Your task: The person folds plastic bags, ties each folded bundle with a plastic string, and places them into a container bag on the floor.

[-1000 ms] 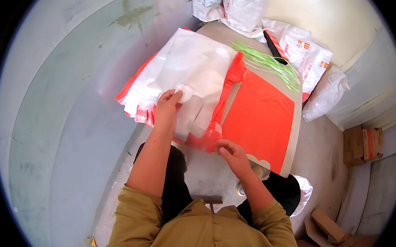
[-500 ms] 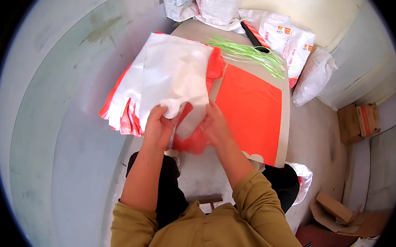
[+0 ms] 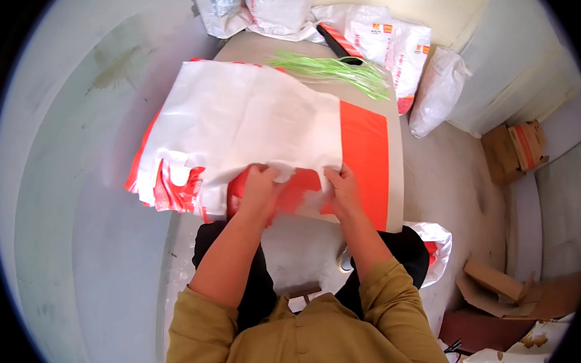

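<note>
Both hands grip the near edge of a white plastic bag (image 3: 280,116). My left hand (image 3: 259,186) pinches it beside a cut-out through which red shows. My right hand (image 3: 344,189) pinches its near right corner. The bag spreads over a stack of white and red bags (image 3: 173,186) on the left of the table and partly covers a flat red sheet (image 3: 368,159) on the right. Some of the plastic between my hands is blurred.
Green strips (image 3: 334,70) and a black-handled item (image 3: 338,44) lie at the table's (image 3: 395,179) back. White sacks (image 3: 409,60) stand behind. Cardboard boxes (image 3: 509,152) are at the right, an open carton (image 3: 525,295) at lower right, and a roll of tape (image 3: 345,260) below the table edge.
My right hand has taken hold of the bag's edge. Both hands have moved apart and right with it, and the white bag now covers part of the red sheet. The view has shifted.
</note>
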Motion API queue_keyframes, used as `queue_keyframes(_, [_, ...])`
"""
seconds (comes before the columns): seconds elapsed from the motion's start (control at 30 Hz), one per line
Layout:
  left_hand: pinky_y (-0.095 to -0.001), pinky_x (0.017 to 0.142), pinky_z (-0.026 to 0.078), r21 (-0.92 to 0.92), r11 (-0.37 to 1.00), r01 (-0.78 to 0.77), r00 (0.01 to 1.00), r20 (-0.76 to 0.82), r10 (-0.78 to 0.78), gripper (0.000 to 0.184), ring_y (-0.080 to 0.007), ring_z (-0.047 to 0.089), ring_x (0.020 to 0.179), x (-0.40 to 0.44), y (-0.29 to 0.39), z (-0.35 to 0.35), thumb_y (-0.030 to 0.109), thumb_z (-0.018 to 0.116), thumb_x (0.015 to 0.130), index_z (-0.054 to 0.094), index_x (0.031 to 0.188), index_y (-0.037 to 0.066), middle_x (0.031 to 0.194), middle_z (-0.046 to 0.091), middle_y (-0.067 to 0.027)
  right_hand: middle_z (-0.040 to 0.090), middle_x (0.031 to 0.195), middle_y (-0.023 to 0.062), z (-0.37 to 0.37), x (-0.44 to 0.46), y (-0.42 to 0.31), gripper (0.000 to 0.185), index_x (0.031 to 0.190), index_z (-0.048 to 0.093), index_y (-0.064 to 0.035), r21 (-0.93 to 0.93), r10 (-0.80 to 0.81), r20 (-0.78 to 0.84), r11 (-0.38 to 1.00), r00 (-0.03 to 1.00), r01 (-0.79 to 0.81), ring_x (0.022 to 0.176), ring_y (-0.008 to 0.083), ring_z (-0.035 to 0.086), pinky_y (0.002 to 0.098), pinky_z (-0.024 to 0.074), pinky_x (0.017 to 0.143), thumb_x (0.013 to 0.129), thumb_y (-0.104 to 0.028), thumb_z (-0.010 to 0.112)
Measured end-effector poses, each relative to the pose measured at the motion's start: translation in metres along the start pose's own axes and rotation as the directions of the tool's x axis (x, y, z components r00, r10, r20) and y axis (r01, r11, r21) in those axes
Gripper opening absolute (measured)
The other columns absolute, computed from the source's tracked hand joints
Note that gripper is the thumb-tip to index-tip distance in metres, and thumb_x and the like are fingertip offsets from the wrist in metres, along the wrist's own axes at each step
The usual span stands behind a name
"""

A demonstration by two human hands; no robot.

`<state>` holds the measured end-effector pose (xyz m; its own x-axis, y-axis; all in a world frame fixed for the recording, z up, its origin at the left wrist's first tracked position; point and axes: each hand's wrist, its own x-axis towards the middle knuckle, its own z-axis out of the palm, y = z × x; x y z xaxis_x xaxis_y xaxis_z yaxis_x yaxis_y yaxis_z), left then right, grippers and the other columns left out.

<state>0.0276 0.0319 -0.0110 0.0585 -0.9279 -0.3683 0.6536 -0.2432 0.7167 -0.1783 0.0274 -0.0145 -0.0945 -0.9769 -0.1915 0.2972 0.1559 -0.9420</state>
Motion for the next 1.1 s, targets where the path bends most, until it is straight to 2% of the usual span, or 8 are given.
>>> queue_keyframes(0.13, [-0.0492, 0.105, 0.051, 0.078, 0.98, 0.183, 0.983, 0.017, -0.185, 0.056, -0.0342, 0.059, 0.122, -0.005, -0.046, 0.026, -0.004, 0.054, 0.095, 0.032, 0.146, -0.003, 0.133, 0.053, -0.0198, 0.07, 0.111, 0.0075, -0.071, -0.012, 0.014, 0.022, 0.116, 0.065, -0.0016, -0.07, 0.116, -0.132, 0.99, 0.984, -0.126, 0.097, 0.0175, 0.067, 0.0334, 0.0554, 0.087, 0.095, -0.007, 0.065])
queue_keyframes(0.3, [-0.0433, 0.107, 0.048, -0.07, 0.965, 0.252, 0.966, -0.043, -0.255, 0.054, -0.0321, 0.058, 0.126, 0.004, -0.069, 0.015, -0.002, 0.054, 0.098, 0.033, 0.147, 0.0, 0.141, 0.053, -0.0171, 0.067, 0.102, 0.008, -0.109, -0.027, 0.022, 0.029, 0.118, 0.062, -0.0009, -0.037, 0.171, -0.176, 0.983, 0.97, -0.18, 0.09, 0.0173, 0.064, 0.0335, 0.0541, 0.077, 0.092, -0.01, 0.067])
queue_keyframes(0.4, [-0.0396, 0.107, 0.047, 0.145, 0.94, 0.309, 0.95, 0.002, -0.312, 0.049, -0.029, 0.058, 0.127, -0.014, -0.051, 0.03, 0.0, 0.056, 0.098, 0.043, 0.145, 0.003, 0.14, 0.055, -0.0146, 0.069, 0.107, 0.0087, -0.129, -0.025, 0.019, 0.028, 0.121, 0.062, -0.0015, -0.041, 0.199, -0.174, 0.977, 0.965, -0.209, 0.094, 0.0183, 0.067, 0.0358, 0.057, 0.079, 0.094, -0.008, 0.065])
queue_keyframes(0.5, [-0.0383, 0.108, 0.046, 0.458, 0.888, 0.048, 0.998, 0.02, -0.065, 0.045, -0.0273, 0.058, 0.128, -0.012, -0.046, 0.028, 0.0, 0.059, 0.096, 0.052, 0.14, 0.003, 0.141, 0.056, -0.0138, 0.069, 0.111, 0.0093, -0.158, -0.02, 0.017, 0.029, 0.124, 0.061, -0.002, -0.097, 0.179, -0.137, 0.977, 0.974, -0.193, 0.096, 0.0191, 0.068, 0.038, 0.0588, 0.079, 0.095, -0.007, 0.064])
queue_keyframes(0.63, [-0.0405, 0.113, 0.041, 0.866, 0.372, -0.333, 0.925, 0.226, 0.304, 0.061, -0.0338, 0.051, 0.133, 0.0, -0.031, 0.025, -0.001, 0.07, 0.083, 0.052, 0.141, 0.001, 0.14, 0.054, -0.0184, 0.069, 0.114, 0.0115, -0.177, -0.026, 0.006, 0.046, 0.139, 0.052, -0.003, -0.196, 0.137, -0.14, 0.967, 0.981, -0.163, 0.098, 0.0213, 0.069, 0.0404, 0.0592, 0.078, 0.095, -0.008, 0.064])
queue_keyframes(0.73, [-0.0435, 0.115, 0.04, 0.784, -0.28, -0.554, 0.767, 0.612, 0.196, 0.066, -0.0393, 0.047, 0.136, 0.004, -0.024, 0.025, 0.0, 0.074, 0.079, 0.053, 0.142, 0.005, 0.147, 0.049, -0.0219, 0.068, 0.115, 0.0127, -0.172, -0.044, -0.009, 0.064, 0.153, 0.038, -0.0065, -0.144, 0.139, -0.167, 0.976, 0.976, -0.164, 0.099, 0.0211, 0.068, 0.0385, 0.0585, 0.081, 0.095, -0.007, 0.064])
queue_keyframes(0.93, [-0.0457, 0.111, 0.043, 0.762, -0.268, -0.589, 0.79, 0.613, 0.009, 0.065, -0.0422, 0.047, 0.134, 0.009, -0.03, 0.04, 0.0, 0.072, 0.078, 0.055, 0.141, 0.007, 0.145, 0.051, -0.0224, 0.067, 0.115, 0.0101, -0.178, -0.075, -0.019, 0.075, 0.16, 0.029, -0.0099, -0.301, 0.21, -0.061, 0.928, 0.976, -0.219, 0.097, 0.0167, 0.065, 0.0333, 0.0551, 0.082, 0.094, -0.007, 0.066])
queue_keyframes(1.1, [-0.0443, 0.103, 0.049, 0.762, -0.298, -0.575, 0.779, 0.621, 0.087, 0.044, -0.0394, 0.057, 0.122, 0.021, -0.037, 0.033, -0.001, 0.07, 0.078, 0.068, 0.122, 0.004, 0.135, 0.058, -0.0196, 0.07, 0.106, 0.0044, -0.195, -0.082, -0.003, 0.036, 0.125, 0.07, -0.0016, -0.331, 0.301, 0.021, 0.902, 0.954, -0.277, 0.092, 0.0123, 0.062, 0.0263, 0.0496, 0.082, 0.091, -0.01, 0.066])
